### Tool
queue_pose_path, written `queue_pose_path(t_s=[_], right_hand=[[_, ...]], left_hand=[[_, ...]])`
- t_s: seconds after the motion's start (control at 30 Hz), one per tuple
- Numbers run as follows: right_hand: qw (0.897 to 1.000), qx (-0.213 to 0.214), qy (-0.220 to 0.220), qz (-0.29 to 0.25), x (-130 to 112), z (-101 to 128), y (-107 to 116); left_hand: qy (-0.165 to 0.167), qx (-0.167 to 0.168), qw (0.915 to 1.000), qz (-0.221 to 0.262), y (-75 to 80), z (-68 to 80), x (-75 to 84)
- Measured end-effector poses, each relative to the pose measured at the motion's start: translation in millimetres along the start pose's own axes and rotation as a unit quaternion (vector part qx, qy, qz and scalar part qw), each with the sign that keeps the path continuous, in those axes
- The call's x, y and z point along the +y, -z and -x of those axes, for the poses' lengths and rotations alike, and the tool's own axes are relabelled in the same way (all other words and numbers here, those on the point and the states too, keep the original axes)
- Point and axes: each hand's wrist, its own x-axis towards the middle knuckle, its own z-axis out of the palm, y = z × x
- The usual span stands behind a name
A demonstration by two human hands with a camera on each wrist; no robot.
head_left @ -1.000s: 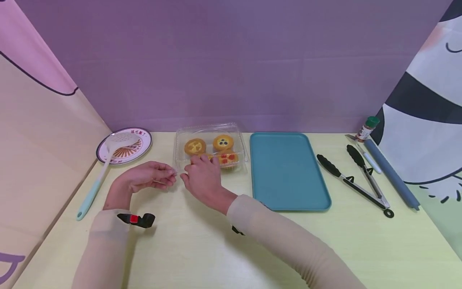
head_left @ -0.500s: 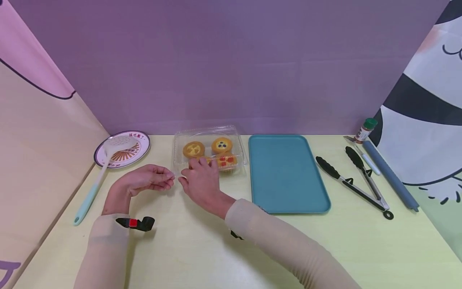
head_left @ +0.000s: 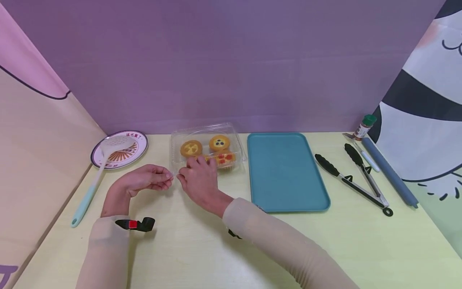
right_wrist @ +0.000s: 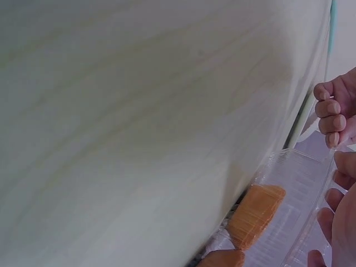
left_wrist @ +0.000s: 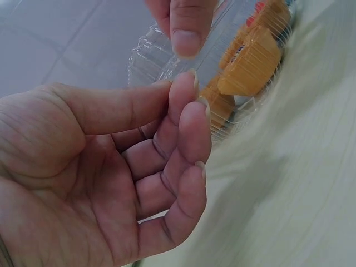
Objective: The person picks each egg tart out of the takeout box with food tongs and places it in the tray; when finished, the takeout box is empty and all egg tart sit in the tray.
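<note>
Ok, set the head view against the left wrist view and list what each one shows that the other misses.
Only the head view shows the teal tray, the black tongs, the plate with the slotted spoon on it, and the spice bottle.

Only the left wrist view shows the palm side of the left hand, thumb and fingertips pinched at the box rim.

Both show the clear plastic box of orange cakes, the left hand and the right hand at its corner.

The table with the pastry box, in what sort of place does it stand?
Probably a staged tabletop set, not a real kitchen: cloth backdrops wall in a pale table, where a clear box of tarts, a teal tray and tongs are laid out neatly.
</note>
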Motion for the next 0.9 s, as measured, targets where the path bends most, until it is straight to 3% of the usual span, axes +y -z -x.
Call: queue_pose_path(t_s=[0.17,0.47,0.9], right_hand=[[1.0,0.027,0.013,0.004,0.5,-0.8,-0.7],[0.992,0.118,0.029,-0.02,2.1,-6.8,-2.2],[0.99,0.135,0.03,-0.029,2.5,-11.7,-0.3]], left_hand=[[-0.009,-0.004,0.9999,-0.005,-1.1,0.7,0.3],[-0.008,-0.003,0.9999,-0.014,0.2,1.1,0.0],[-0.005,0.0,0.9998,-0.019,0.9,2.2,1.3]])
